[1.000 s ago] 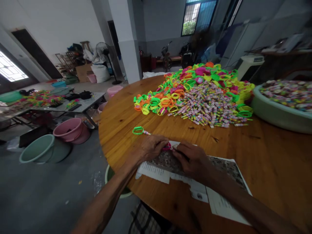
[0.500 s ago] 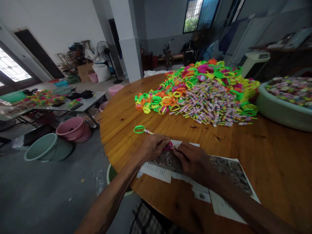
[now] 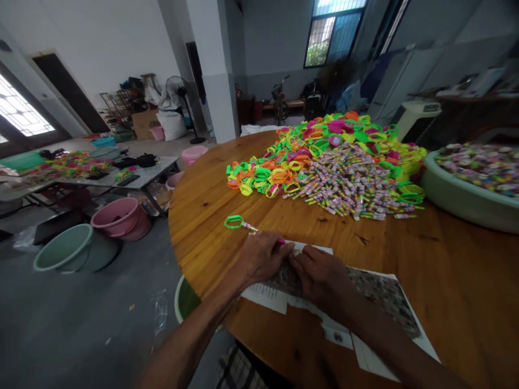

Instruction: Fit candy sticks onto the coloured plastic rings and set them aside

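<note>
- A green loop (image 3: 234,222) lies left of your hands.
- Your left hand (image 3: 261,256) pinches a mostly hidden magenta loop (image 3: 281,242) over the speckled slab (image 3: 383,297).
- Just beside, your right hand (image 3: 324,274) curls; I cannot tell what it grips.

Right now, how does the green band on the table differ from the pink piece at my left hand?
Colour: the green band is neon green; the pink piece is deep pink.
Visibility: the green band shows its whole open loop; the pink piece is mostly hidden by your left hand.
Handling: the green band lies untouched; the pink piece is at your left fingers.
Both are brightly coloured.
</note>
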`<state>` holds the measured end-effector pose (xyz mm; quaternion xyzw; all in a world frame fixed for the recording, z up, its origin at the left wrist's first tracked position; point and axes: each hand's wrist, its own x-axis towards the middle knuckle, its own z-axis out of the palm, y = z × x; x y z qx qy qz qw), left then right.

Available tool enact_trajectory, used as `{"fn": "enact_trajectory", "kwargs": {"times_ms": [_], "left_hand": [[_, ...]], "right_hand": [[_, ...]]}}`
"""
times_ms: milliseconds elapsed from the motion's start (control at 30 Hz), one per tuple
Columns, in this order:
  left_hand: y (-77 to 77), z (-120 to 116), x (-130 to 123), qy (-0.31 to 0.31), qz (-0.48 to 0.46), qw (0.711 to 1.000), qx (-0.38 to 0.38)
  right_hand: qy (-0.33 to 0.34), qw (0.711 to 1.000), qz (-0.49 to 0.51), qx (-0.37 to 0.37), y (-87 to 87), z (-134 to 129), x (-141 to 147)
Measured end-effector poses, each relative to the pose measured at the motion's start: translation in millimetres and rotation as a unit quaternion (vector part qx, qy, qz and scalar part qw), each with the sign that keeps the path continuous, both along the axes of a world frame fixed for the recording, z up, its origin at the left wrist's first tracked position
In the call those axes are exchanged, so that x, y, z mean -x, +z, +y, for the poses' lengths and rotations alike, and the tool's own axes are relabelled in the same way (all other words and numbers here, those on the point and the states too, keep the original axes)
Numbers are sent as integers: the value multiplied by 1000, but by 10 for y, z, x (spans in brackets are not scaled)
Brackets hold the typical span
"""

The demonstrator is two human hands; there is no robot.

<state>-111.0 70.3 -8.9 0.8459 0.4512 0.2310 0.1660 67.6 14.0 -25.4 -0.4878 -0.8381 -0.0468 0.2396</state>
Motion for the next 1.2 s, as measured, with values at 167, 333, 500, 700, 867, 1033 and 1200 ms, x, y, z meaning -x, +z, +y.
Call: {"fn": "enact_trajectory", "kwargs": {"times_ms": [167, 333, 500, 700, 867, 1033, 1200], "left_hand": [[98, -70, -48, 45, 61, 997, 10], [131, -78, -75, 48, 68, 995, 55], [96, -72, 19, 31, -17, 998, 59], [39, 29, 692, 113, -49, 992, -3], [25, 242, 1057, 133, 62, 980, -132], [241, 743, 663, 127, 73, 970, -193], [253, 1512, 6, 117, 110, 985, -57]], "right_hand": [[14, 999, -40, -29, -31, -11, 18], [24, 998, -56, -28, -79, -27, 32], [67, 994, 8, 82, 97, 216, -99], [-87, 983, -134, 96, 256, 1283, -235], [-103, 975, -182, 79, 58, 1868, -236], [-74, 971, -211, 86, 34, 2012, -292], [-43, 969, -218, 105, 205, 2219, -278]]}}
